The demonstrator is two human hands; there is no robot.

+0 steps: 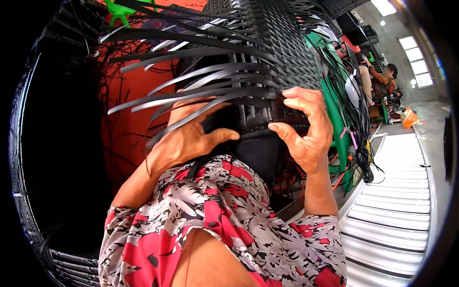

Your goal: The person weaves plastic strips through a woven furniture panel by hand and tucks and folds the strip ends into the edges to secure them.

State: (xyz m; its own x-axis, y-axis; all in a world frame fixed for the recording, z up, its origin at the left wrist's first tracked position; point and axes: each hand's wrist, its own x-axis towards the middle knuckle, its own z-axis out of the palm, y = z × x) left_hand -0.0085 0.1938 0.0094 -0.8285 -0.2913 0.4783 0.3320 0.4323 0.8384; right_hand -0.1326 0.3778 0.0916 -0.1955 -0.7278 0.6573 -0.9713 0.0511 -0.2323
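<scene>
A dark woven wicker piece (287,52) stands in front of my lap, with a row of loose flat plastic strips (201,71) sticking out to the left. My left hand (186,131) is at the lower strips, its thumb stretched toward the woven edge and apart from the fingers. Some strips cross over that hand and partly hide its fingers. On the other side of the near edge, my right hand (308,126) curves around the corner of the weave. Its thumb and fingertips are apart, close to the dark strips there. No strip shows pinched in either hand.
Bundles of black strips (361,119) hang at the right beside a green surface (330,100). A white slatted rack (392,191) lies farther right. Black wicker (21,167) stands at the left, and a green stool (119,9) is on the red floor (129,91). A person (385,81) sits in the background.
</scene>
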